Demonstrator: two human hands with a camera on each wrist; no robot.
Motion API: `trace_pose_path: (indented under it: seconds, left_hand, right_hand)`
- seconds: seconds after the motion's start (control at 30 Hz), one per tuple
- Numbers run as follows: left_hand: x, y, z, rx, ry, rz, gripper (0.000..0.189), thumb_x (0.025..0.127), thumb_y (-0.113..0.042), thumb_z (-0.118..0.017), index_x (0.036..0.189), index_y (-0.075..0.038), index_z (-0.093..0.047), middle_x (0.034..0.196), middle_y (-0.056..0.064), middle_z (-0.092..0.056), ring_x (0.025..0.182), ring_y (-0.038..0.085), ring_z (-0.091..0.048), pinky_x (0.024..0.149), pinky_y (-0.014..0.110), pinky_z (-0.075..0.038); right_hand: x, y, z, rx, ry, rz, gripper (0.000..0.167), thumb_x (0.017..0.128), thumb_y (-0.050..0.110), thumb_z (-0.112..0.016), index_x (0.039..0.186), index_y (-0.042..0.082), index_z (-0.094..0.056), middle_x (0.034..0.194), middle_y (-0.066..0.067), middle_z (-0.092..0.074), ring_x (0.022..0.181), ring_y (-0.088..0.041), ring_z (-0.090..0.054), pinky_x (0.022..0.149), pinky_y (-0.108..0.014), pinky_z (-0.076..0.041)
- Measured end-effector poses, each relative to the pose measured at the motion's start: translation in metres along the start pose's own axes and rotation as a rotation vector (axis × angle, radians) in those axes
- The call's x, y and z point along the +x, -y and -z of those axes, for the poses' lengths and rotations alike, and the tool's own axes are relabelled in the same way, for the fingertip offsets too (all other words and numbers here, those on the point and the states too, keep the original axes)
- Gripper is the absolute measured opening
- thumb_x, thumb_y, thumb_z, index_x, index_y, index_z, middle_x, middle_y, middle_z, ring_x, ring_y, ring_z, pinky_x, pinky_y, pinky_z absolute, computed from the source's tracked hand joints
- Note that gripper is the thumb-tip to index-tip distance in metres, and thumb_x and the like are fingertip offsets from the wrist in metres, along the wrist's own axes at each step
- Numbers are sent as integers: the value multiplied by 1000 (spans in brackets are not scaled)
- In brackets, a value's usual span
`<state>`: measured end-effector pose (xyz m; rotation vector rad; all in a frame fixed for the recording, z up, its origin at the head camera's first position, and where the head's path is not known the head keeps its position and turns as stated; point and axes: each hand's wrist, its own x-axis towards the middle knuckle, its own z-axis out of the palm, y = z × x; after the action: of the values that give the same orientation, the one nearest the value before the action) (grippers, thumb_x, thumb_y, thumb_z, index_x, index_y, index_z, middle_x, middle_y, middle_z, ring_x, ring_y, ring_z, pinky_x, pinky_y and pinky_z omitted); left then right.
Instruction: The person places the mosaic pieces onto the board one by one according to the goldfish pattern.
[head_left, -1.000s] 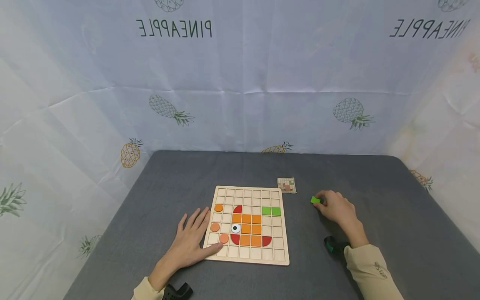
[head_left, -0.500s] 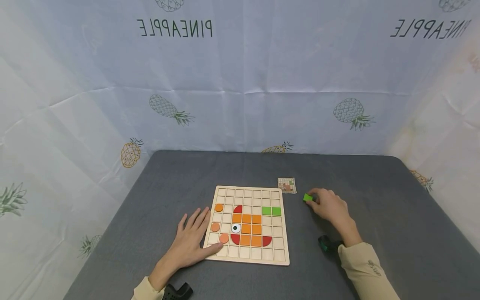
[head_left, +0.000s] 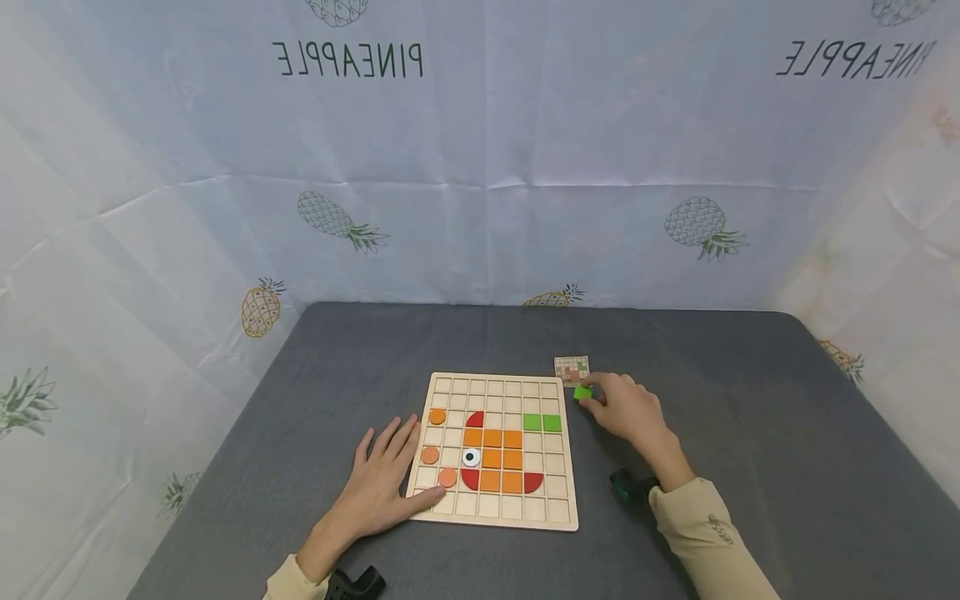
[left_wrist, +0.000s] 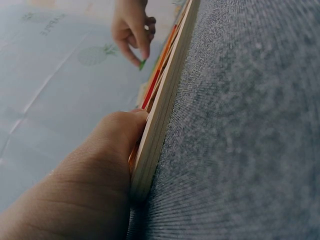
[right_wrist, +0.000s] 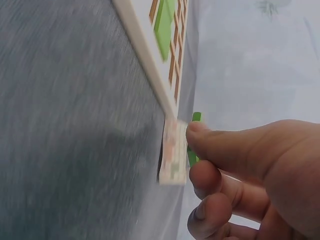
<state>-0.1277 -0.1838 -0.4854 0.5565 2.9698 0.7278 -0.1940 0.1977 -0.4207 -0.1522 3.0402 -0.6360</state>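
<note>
My right hand pinches a green square tile between thumb and fingers, raised beside the upper right corner of a wooden grid board. In the right wrist view the green tile shows edge-on at the fingertips. My left hand rests on the board's left edge, fingers straight and spread, thumb over the lower left corner. The board bears orange square tiles, red quarter-round tiles, orange and salmon discs, a white eye disc and two green tiles side by side.
A small printed pattern card lies at the board's upper right corner, just behind the held tile. The grey tabletop ends at a pineapple-printed curtain. Each wrist wears a black device.
My right hand has moved left with the green tile, from the right of the card to near the board's upper right corner. The left hand and the laid tiles have stayed put.
</note>
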Motion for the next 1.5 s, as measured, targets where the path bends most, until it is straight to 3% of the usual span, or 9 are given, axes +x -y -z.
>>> trace_pose_path:
  seconds: [0.2, 0.53, 0.77, 1.13, 1.2, 1.27, 1.37, 1.43, 1.5]
  left_hand:
    - [0, 0, 0, 1, -7, -4, 103, 94, -66, -70, 167, -1, -39, 178, 18, -34, 166, 48, -26, 128, 79, -10]
    - [0, 0, 0, -1, -9, -5, 103, 93, -66, -70, 167, -1, -40, 177, 19, -35, 165, 49, -27, 127, 79, -10]
    - [0, 1, -1, 0, 0, 0, 103, 94, -67, -70, 168, -2, -39, 178, 18, -33, 166, 48, -26, 128, 79, -10]
    - [-1, 1, -3, -19, -29, -14, 104, 92, -67, -72, 166, -1, -41, 177, 19, -36, 165, 49, -28, 127, 79, -10]
    - [-1, 1, -2, -16, -17, -8, 104, 93, -67, -71, 167, -1, -40, 177, 19, -35, 165, 49, -27, 127, 79, -9]
    - [0, 0, -1, -15, 3, 1, 103, 93, -67, -70, 167, -2, -39, 178, 18, -33, 166, 48, -25, 128, 78, -8]
    - [0, 0, 0, -14, 20, 8, 103, 94, -67, -69, 168, -2, -38, 179, 17, -32, 167, 48, -24, 129, 78, -7]
    - [0, 0, 0, -13, 22, 11, 103, 94, -67, -69, 168, -2, -38, 179, 17, -32, 167, 48, -24, 129, 78, -7]
    - [-1, 0, 1, -11, 22, 12, 103, 94, -67, -69, 168, -2, -38, 179, 17, -32, 167, 47, -24, 129, 78, -7]
  right_hand:
    - [3, 19, -6, 7, -1, 54, 39, 100, 17, -78, 137, 6, -75, 60, -2, -52, 49, -12, -35, 48, -24, -23]
    - [8, 42, -21, 3, 23, 114, 30, 97, 20, -83, 124, 9, -81, 78, -5, -60, 58, -15, -49, 49, -25, -33]
    - [13, 46, -26, 25, 45, 143, 26, 98, 21, -81, 122, 11, -82, 65, -1, -56, 60, -14, -49, 51, -25, -29]
    - [18, 46, -28, 50, 85, 116, 27, 98, 18, -81, 123, 10, -82, 65, -1, -59, 69, -15, -54, 53, -26, -33]
    - [18, 45, -28, 67, 97, 120, 26, 98, 18, -81, 123, 10, -82, 64, -2, -60, 80, -21, -62, 54, -26, -36]
    - [17, 43, -27, 81, 117, 121, 26, 98, 18, -81, 123, 10, -82, 62, -2, -60, 108, -33, -72, 55, -27, -40]
    - [16, 40, -28, 107, 142, 112, 27, 98, 18, -81, 123, 10, -82, 60, -2, -58, 154, -52, -47, 57, -29, -44]
    - [16, 39, -28, 117, 153, 109, 27, 98, 18, -81, 124, 10, -82, 59, -2, -58, 162, -54, -30, 57, -30, -47]
    - [16, 38, -28, 122, 145, 115, 27, 98, 18, -81, 124, 11, -83, 59, -2, -57, 162, -53, -33, 59, -31, -50]
